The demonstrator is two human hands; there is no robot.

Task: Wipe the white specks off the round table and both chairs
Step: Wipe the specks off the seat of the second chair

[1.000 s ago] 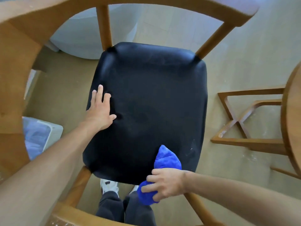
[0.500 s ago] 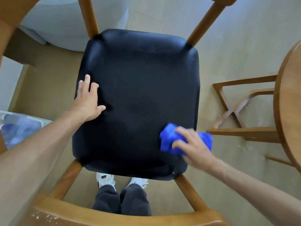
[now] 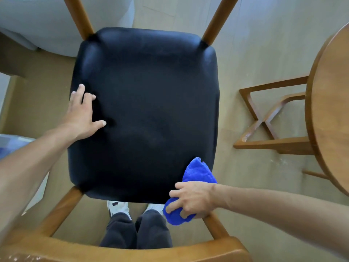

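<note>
Head camera looks straight down on the black chair seat (image 3: 145,114). Left hand (image 3: 81,114) lies flat with fingers spread on the seat's left edge. Right hand (image 3: 190,199) grips a bunched blue cloth (image 3: 198,174) at the seat's near right corner. Round wooden counter (image 3: 332,103) stands right of the seat, pale specks on its base (image 3: 264,125).

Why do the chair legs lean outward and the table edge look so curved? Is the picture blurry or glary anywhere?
In the head view, the wide-angle lens bends the wooden chair frame and round table outward; soft glare sits on the far corners of the black seat; the right hand gripping the blue cloth looks sharp, as does the left hand.
</note>
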